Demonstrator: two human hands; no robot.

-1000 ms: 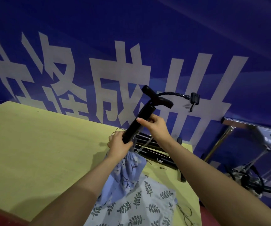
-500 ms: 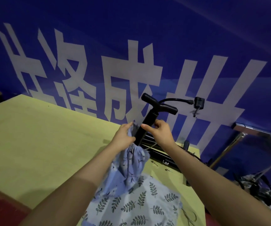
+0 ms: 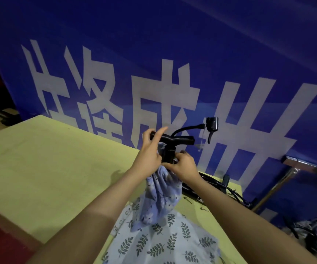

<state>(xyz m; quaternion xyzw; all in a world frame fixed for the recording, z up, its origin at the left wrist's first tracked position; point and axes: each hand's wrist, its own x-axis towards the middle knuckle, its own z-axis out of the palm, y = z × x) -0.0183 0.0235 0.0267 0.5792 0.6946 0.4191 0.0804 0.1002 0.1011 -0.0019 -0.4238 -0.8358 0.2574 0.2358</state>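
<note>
A black hand pump (image 3: 170,149) stands upright over the yellow table (image 3: 39,168). Its T-handle (image 3: 184,139) and curved hose with nozzle (image 3: 212,124) stick out above a blue floral fabric bag (image 3: 161,197) that covers the barrel. My left hand (image 3: 150,155) grips the bag's gathered top on the left of the shaft, with its index finger stretched up across the handle's left end. My right hand (image 3: 183,166) pinches the bag's rim on the right side of the shaft. The barrel itself is hidden inside the bag.
A white cloth with a green leaf print (image 3: 165,244) lies at the table's near edge under the bag. More black pump parts and cables (image 3: 216,187) lie at the table's back right. A blue banner (image 3: 153,63) rises behind; a chrome rack (image 3: 287,178) stands on the right.
The pump went from leaning to upright. The floral bag has been drawn up over its barrel to just under the handle, and both hands rose with it.
</note>
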